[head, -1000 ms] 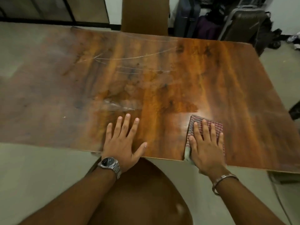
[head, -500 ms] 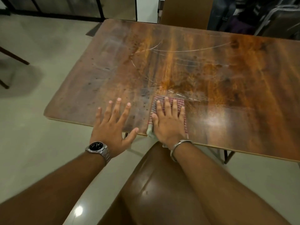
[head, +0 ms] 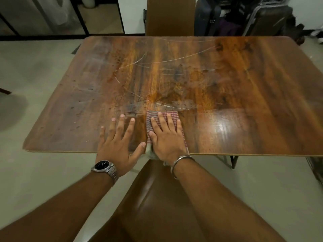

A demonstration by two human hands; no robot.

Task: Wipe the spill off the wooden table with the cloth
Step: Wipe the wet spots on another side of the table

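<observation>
A folded red-and-white checked cloth lies at the near edge of the wooden table. My right hand presses flat on the cloth with straight, spread fingers and covers most of it. A pale end of the cloth hangs over the table edge under my wrist. My left hand rests flat on the bare wood just left of the cloth, fingers spread, thumb close to the cloth. Pale wet smears of the spill streak the wood just beyond the cloth.
A brown padded chair stands between my arms below the table edge. Another brown chair stands at the far side. Suitcases and bags crowd the back right. A glossy patch shines right of the cloth.
My right hand has slid the cloth leftward along the near edge, from well right of my left hand to right beside it. The view has swung as my head moved.
</observation>
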